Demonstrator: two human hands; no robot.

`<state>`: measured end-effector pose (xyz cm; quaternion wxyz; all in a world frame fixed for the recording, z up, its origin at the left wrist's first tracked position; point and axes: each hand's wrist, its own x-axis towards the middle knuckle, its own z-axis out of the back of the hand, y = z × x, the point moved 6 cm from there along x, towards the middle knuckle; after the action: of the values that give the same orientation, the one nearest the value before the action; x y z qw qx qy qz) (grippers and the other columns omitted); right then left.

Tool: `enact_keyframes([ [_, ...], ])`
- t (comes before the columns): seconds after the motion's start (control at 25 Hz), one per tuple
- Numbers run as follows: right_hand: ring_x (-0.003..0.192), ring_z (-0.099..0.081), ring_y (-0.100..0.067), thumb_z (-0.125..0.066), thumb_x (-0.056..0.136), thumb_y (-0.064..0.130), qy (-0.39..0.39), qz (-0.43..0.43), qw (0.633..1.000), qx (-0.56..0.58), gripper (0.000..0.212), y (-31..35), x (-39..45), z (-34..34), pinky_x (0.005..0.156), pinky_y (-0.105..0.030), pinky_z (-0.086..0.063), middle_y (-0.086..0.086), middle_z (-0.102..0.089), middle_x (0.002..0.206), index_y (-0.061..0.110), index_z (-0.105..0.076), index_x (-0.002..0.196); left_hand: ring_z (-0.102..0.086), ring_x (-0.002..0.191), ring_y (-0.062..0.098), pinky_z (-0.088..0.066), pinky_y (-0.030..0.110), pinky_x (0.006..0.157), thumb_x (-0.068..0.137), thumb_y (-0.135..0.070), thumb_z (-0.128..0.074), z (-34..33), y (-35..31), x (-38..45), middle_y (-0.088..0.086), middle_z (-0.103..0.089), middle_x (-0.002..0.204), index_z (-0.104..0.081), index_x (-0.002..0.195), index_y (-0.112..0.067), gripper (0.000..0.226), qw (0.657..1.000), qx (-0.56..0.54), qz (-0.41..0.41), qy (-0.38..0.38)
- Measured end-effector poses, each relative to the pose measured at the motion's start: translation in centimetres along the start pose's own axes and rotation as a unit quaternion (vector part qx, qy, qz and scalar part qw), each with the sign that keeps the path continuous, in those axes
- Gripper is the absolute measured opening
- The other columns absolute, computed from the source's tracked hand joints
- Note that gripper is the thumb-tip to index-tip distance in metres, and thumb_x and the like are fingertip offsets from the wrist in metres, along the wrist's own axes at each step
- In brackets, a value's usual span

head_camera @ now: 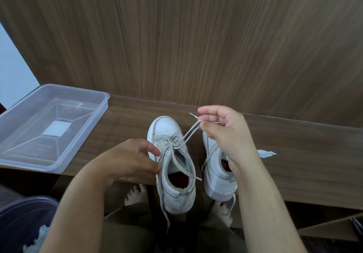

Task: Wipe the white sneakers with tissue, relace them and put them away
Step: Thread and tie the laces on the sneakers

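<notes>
a clear plastic container [45, 129] sat empty-looking at nine o'clock on a brown wooden shelf [294, 154], its near corner reaching the shelf's front edge. low at seven o'clock, the rim of a dark bin [23, 213] showed with crumpled white tissue [42, 235] inside. moving toward the centre, the left hand [127, 162] rested against the outer side of the left sneaker [172, 166], thumb and fingers curled together at the collar, seemingly pinching the shoe's edge or a lace; which one could not be told. that white sneaker stood at six o'clock, toe pointing to twelve, heel overhanging the shelf's front edge, with a grey lace [188, 135] running up from its eyelets toward two o'clock. the right hand [224, 133] held that lace, thumb and fingers closed on it, the lace tip poking out beyond the fingers. under this hand stood the right sneaker [218, 182], just beside the first, partly hidden by the wrist. at three o'clock, a small scrap of white tissue [266, 153] lay on the shelf. bare feet [135, 194] showed on the floor below.
</notes>
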<state>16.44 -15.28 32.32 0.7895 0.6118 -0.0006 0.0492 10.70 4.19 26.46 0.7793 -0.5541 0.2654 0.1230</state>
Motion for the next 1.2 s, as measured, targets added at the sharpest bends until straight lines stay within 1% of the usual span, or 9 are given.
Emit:
enact_keyframes([
  [0.08,0.086,-0.067,-0.011,-0.063,0.081,0.000,-0.001,0.002,1.000,-0.002,0.030,0.0,0.0,0.0,0.072,-0.022,-0.046,0.005,-0.071,0.087,0.024,-0.070,0.097,-0.072,0.083,0.022,-0.057,0.033,0.078,0.074,-0.006,-0.076,-0.4,-0.2,-0.4,0.013,-0.074,0.089,-0.057,0.109,-0.015,0.041,0.999,-0.029,-0.005,0.030],
  [0.2,0.076,-0.067,-0.005,-0.061,0.082,-0.001,0.005,-0.002,1.000,0.011,0.030,0.0,-0.1,-0.3,0.068,-0.018,-0.046,0.004,-0.070,0.087,0.021,-0.069,0.100,-0.068,0.064,0.017,-0.058,0.031,0.067,0.078,0.005,-0.065,-0.8,-0.5,-0.3,0.008,-0.066,0.070,-0.053,0.112,-0.014,0.041,0.998,-0.046,-0.030,0.023],
  [0.4,0.071,-0.065,-0.001,-0.061,0.083,-0.002,0.007,0.009,0.999,0.035,0.029,0.4,-0.1,-0.5,0.064,-0.012,-0.046,0.004,-0.069,0.085,0.022,-0.069,0.098,-0.051,0.056,0.008,-0.052,0.030,0.064,0.071,-0.023,-0.079,-0.4,-1.7,-0.7,-0.002,-0.054,0.075,-0.057,0.112,-0.030,0.048,0.987,-0.140,-0.072,0.000],
  [0.56,0.072,-0.066,-0.002,-0.061,0.083,-0.001,0.012,0.018,0.999,0.045,0.029,0.5,-0.1,-0.9,0.062,-0.009,-0.045,0.006,-0.069,0.083,0.024,-0.069,0.096,-0.060,0.072,0.007,-0.050,0.026,0.062,0.064,-0.039,-0.080,-0.5,-0.2,-0.1,-0.003,-0.061,0.092,-0.057,0.104,-0.030,0.048,0.999,0.026,0.003,-0.022],
  [0.68,0.072,-0.066,-0.002,-0.061,0.083,-0.001,0.010,0.020,0.999,0.047,0.028,0.5,-0.1,-0.8,0.061,-0.008,-0.045,0.005,-0.069,0.084,0.023,-0.069,0.096,-0.053,0.052,0.000,-0.040,0.018,0.052,0.070,-0.031,-0.079,-0.4,0.0,0.4,-0.006,-0.063,0.071,-0.064,0.088,-0.019,0.026,0.999,0.036,-0.002,-0.009],
  [0.76,0.071,-0.066,-0.001,-0.061,0.084,-0.001,0.012,0.019,0.998,0.052,0.028,0.5,-0.2,-0.8,0.061,-0.008,-0.045,0.004,-0.069,0.085,0.022,-0.069,0.097,-0.057,0.060,0.006,-0.045,0.021,0.057,0.073,-0.023,-0.077,-0.2,-0.1,0.4,0.001,-0.065,0.070,-0.066,0.081,-0.017,0.014,1.000,0.001,-0.025,-0.001],
  [0.88,0.072,-0.066,-0.002,-0.061,0.083,-0.002,0.009,0.020,0.998,0.055,0.028,0.5,-0.2,-0.9,0.062,-0.009,-0.046,0.004,-0.069,0.085,0.022,-0.069,0.096,-0.067,0.073,0.017,-0.053,0.035,0.072,0.083,-0.023,-0.068,1.1,-0.4,0.6,0.007,-0.071,0.078,-0.064,0.091,-0.013,0.014,0.993,-0.071,-0.062,-0.074],
  [1.0,0.074,-0.065,-0.006,-0.063,0.082,-0.003,0.006,0.047,0.996,0.075,0.029,1.0,-0.3,-1.0,0.068,-0.015,-0.049,0.003,-0.069,0.083,0.023,-0.069,0.093,-0.051,0.044,0.007,-0.051,0.033,0.061,0.082,-0.024,-0.067,2.0,-1.5,0.2,-0.004,-0.053,0.053,-0.060,0.103,-0.018,0.023,0.975,-0.117,-0.123,-0.144],
  [1.2,0.073,-0.065,-0.002,-0.067,0.080,-0.001,0.047,0.120,0.991,0.045,0.028,2.8,-1.1,-2.7,0.075,-0.020,-0.054,0.002,-0.068,0.085,0.023,-0.068,0.094,-0.031,0.038,0.003,-0.029,0.013,0.040,0.074,-0.032,-0.070,0.0,-5.3,-0.7,-0.004,-0.041,0.046,-0.071,0.093,-0.023,0.021,0.960,-0.031,-0.258,-0.105],
])
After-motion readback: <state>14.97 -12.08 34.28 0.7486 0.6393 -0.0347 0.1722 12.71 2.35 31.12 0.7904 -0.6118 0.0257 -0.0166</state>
